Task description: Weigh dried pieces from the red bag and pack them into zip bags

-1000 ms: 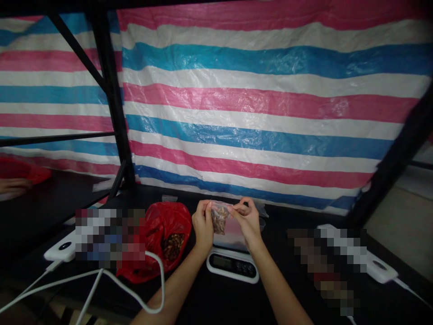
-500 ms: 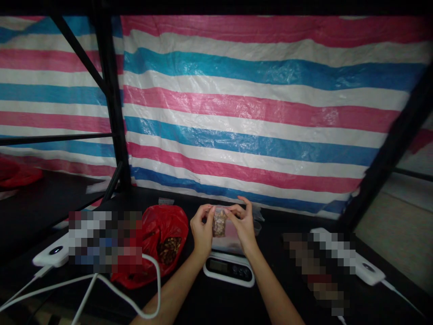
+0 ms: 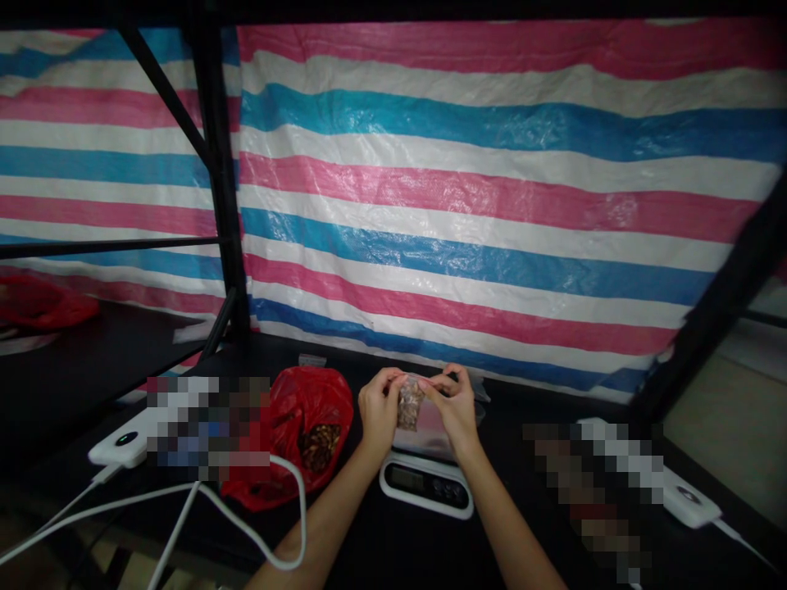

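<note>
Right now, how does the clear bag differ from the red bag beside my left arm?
The clear bag is small and see-through, while the red bag is larger and strongly coloured. The clear bag is held up by the left hand and right hand; the red bag lies open on the black table. Both contain small brownish pieces.

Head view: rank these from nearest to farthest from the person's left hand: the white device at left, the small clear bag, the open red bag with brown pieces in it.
1. Small clear bag: held by the left hand, at its right side.
2. Open red bag: apart from the hand, to its left.
3. White device: farther left, past the red bag.
</note>
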Demonstrator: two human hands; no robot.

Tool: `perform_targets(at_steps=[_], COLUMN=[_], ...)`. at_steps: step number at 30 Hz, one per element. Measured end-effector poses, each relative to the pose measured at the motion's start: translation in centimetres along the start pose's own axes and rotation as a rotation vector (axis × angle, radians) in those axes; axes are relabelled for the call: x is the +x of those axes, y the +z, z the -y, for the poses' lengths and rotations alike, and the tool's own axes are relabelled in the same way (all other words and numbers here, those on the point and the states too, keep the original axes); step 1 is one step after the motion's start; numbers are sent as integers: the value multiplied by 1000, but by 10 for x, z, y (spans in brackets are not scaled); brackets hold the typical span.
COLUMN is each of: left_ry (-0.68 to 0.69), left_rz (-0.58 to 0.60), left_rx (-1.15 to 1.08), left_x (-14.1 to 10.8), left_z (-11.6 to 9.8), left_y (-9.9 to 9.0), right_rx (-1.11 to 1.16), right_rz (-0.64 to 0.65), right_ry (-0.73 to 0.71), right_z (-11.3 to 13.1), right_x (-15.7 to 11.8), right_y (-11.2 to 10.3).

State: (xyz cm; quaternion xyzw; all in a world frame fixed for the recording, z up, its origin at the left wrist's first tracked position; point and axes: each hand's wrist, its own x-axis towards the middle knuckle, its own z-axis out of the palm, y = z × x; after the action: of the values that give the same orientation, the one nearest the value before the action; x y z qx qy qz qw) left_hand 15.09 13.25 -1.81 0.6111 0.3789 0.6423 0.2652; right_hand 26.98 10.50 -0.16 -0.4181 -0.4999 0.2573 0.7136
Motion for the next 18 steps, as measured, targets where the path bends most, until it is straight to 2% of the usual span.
perform_targets(at_steps=[9,18], left_ry=[44,113], left_rz=[19,68], left_rx=[128,220], left_x=[-3,-4], left_z=[-6,-6], left_y=[-3,-9], right_rx=[-97,37], right_rz=[3,43], right_ry=[-75,-83], right_z=[0,-2], right_x=[-5,-8], right_y=[4,9])
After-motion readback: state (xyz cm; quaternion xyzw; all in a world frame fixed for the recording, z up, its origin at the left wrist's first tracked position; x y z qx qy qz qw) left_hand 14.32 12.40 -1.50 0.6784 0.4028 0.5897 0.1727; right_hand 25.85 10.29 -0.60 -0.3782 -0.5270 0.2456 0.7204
